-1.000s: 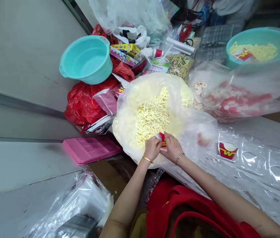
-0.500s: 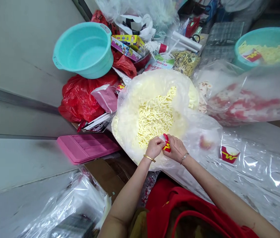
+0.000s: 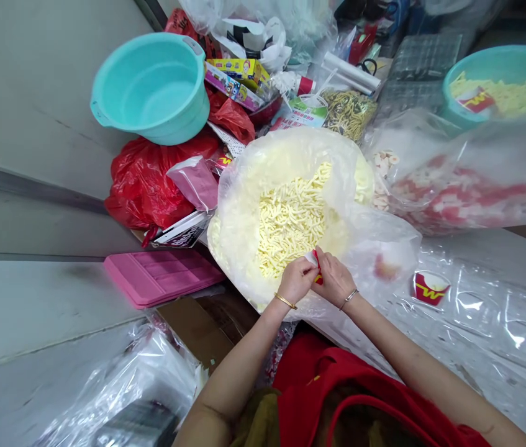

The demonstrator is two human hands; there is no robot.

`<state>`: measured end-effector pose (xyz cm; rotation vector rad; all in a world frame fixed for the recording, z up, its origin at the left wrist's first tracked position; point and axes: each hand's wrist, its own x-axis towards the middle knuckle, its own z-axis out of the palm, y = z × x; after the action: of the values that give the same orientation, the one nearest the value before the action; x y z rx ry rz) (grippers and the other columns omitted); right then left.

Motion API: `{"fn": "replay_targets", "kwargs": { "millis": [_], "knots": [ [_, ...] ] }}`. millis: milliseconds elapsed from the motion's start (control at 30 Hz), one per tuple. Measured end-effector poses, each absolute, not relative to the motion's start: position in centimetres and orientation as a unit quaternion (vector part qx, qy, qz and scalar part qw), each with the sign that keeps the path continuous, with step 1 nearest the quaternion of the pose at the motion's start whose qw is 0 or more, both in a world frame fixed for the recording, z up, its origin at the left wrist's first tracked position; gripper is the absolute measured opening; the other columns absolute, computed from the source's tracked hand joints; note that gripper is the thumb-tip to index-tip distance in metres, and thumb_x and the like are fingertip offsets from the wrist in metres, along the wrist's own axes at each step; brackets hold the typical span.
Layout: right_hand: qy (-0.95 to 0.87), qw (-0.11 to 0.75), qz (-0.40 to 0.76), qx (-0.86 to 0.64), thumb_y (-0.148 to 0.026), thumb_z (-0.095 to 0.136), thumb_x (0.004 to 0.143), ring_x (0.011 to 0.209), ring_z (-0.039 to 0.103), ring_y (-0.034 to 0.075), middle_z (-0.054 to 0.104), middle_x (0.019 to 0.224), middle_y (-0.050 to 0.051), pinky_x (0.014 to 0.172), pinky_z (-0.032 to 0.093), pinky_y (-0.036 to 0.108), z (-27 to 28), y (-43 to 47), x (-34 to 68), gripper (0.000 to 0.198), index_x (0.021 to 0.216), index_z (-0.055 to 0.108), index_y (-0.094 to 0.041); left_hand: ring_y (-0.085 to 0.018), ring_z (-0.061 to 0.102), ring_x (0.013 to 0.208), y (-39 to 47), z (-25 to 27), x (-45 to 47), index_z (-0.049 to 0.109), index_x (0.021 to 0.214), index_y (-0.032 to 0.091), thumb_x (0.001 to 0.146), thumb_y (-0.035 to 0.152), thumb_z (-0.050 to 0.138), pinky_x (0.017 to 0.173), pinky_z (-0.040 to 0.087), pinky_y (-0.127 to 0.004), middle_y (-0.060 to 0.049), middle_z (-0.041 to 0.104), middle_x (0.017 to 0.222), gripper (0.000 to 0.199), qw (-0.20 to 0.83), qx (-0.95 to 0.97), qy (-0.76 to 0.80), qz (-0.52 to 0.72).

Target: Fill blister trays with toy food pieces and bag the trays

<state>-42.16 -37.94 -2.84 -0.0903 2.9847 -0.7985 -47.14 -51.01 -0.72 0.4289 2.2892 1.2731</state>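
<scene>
Both hands meet over the near edge of a large clear plastic bag (image 3: 239,180) full of small pale-yellow sticks shaped like French fries (image 3: 290,223). Between them is a small red and white fries carton (image 3: 318,276) with a yellow mark, mostly covered by fingers. My right hand (image 3: 337,282) is closed around its right side. My left hand (image 3: 296,279), a gold bangle at the wrist, pinches its left edge. Another red fries carton (image 3: 431,289) stands to the right on clear plastic packaging.
An aqua basin (image 3: 151,93) sits on red plastic bags (image 3: 146,186) at the left. A second basin (image 3: 465,118) at the far right holds more yellow sticks and a carton. Bags of red and white pieces (image 3: 467,192) lie nearby. A pink tray (image 3: 164,279) is lower left.
My left hand has moved slightly right, closer to my right hand. The carton has turned, and less of its red front and yellow mark shows.
</scene>
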Motion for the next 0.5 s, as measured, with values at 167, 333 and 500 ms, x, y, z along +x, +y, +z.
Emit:
{"fn": "replay_targets", "kwargs": {
  "millis": [167,333,500],
  "knots": [
    [0.959,0.036,-0.271,-0.073,-0.030,0.058,0.073,0.093,0.052,0.028,0.055,0.103,0.015,0.080,0.046,0.039,-3.5,-37.8,-42.1,0.064,0.128,0.036,-0.007,-0.010,0.051,0.064,-51.0,-1.3,-46.5,0.058,0.057,0.015,0.074,0.015,0.057,0.062,0.041,-0.022,0.002,0.054,0.065,0.017,0.257,0.095,0.828,0.490],
    [0.954,0.041,-0.278,-0.101,-0.029,0.059,0.072,0.094,0.053,0.028,0.056,0.103,0.015,0.083,0.047,0.040,-4.0,-37.5,-42.0,0.065,0.128,0.037,-0.006,-0.009,0.050,0.061,-50.9,-1.9,-45.9,0.054,0.056,0.015,0.073,0.015,0.058,0.060,0.041,-0.021,0.003,0.051,0.062,0.018,0.232,0.073,0.857,0.455],
    [0.954,0.040,-0.284,-0.089,-0.037,0.060,0.077,0.099,0.054,0.031,0.055,0.110,0.020,0.085,0.048,0.043,-5.3,-34.2,-39.9,0.061,0.125,0.039,-0.006,-0.013,0.050,0.068,-55.1,-1.8,-48.7,0.054,0.058,0.016,0.081,0.014,0.046,0.067,0.040,-0.027,-0.001,0.050,0.067,0.025,0.169,0.042,0.912,0.371]
  ]
}}
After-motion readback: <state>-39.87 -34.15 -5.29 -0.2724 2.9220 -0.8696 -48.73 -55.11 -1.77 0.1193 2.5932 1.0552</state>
